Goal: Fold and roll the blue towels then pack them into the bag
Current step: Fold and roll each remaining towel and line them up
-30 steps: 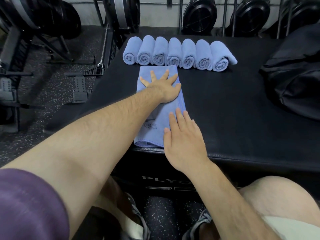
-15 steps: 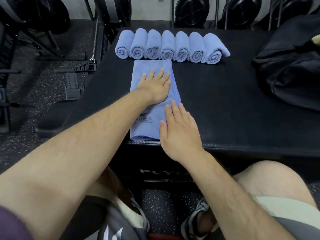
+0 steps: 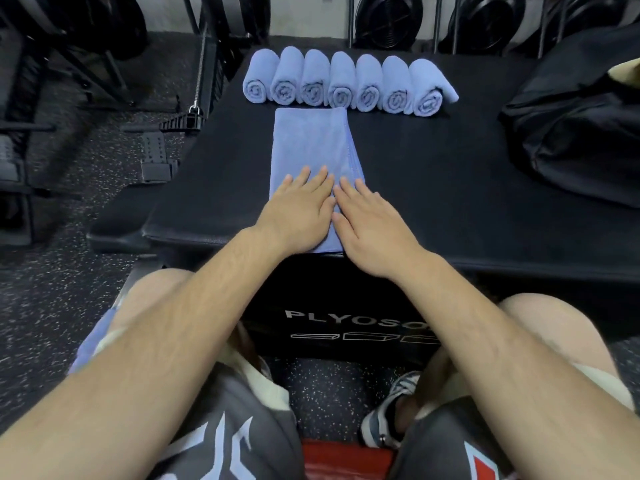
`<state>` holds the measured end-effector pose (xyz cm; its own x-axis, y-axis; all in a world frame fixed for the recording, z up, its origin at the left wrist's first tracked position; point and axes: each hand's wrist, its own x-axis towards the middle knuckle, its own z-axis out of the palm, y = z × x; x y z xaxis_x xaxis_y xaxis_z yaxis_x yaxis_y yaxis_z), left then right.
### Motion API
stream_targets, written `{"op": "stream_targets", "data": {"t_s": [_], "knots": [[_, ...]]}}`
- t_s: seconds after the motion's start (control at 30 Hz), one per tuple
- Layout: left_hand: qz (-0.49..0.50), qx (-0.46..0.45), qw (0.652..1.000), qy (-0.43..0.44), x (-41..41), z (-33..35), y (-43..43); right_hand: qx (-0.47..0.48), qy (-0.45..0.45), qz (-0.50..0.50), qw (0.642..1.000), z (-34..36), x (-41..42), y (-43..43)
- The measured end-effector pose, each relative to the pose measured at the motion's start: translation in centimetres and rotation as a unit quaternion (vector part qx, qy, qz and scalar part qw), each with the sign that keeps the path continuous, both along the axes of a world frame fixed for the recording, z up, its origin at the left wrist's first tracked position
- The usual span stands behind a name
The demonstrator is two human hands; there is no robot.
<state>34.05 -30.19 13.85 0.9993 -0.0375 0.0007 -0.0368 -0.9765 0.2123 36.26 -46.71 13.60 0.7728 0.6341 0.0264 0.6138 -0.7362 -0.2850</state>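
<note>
Seven rolled blue towels (image 3: 346,83) line the upper middle of the frame, one folded flat towel (image 3: 311,143) lies below them, one black bag (image 3: 575,126) sits at upper right, and two hands at centre.

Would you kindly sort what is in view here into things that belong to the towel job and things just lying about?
Job:
folded towel
seven rolled towels
black bag
left hand
right hand

Lying about:
weight plates
cable handle
plyo box
</note>
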Motion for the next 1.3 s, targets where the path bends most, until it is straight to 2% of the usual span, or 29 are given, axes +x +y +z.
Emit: {"op": "stream_targets", "data": {"t_s": [0.1, 0.27, 0.37, 0.47, 0.63, 0.77, 0.83, 0.97, 1.13, 1.3], "knots": [[-0.005, 0.010, 0.999, -0.050, -3.1, -1.0, 0.0, -0.012, -0.007, 0.002, 1.000, -0.2, -0.4, -0.5], [-0.037, -0.027, 0.997, -0.068, -6.5, -1.6, 1.1, 0.002, 0.014, 0.020, 1.000, 0.0, -1.6, -1.9], [-0.069, 0.009, 0.994, -0.083, -7.0, -2.0, 2.1, 0.025, 0.030, 0.010, 0.999, 0.4, -2.5, -3.0], [-0.089, 0.043, 0.990, -0.097, -6.7, -2.0, 2.1, 0.005, 0.025, 0.021, 0.999, 0.8, -2.5, -3.3], [-0.097, 0.006, 0.992, -0.081, -6.3, -2.0, 2.6, -0.008, 0.001, 0.054, 0.999, 1.1, -1.7, -3.6], [-0.099, -0.037, 0.991, -0.078, -6.3, -2.0, 3.1, 0.162, 0.081, -0.004, 0.983, 1.4, -1.1, -3.4], [-0.100, -0.040, 0.991, -0.082, -6.2, -1.9, 2.9, 0.199, 0.090, -0.031, 0.975, 1.4, -0.2, -2.7], [-0.090, -0.057, 0.991, -0.084, -6.3, -1.8, 2.5, 0.173, 0.088, -0.080, 0.978, 1.1, 1.4, -0.8], [-0.086, -0.067, 0.990, -0.091, -6.3, -1.9, 2.5, 0.256, 0.104, -0.203, 0.940, 1.2, 2.3, 1.1], [-0.084, -0.073, 0.989, -0.096, -6.3, -1.9, 2.5, 0.139, 0.068, -0.257, 0.954, 1.0, 3.6, 1.4]]}}
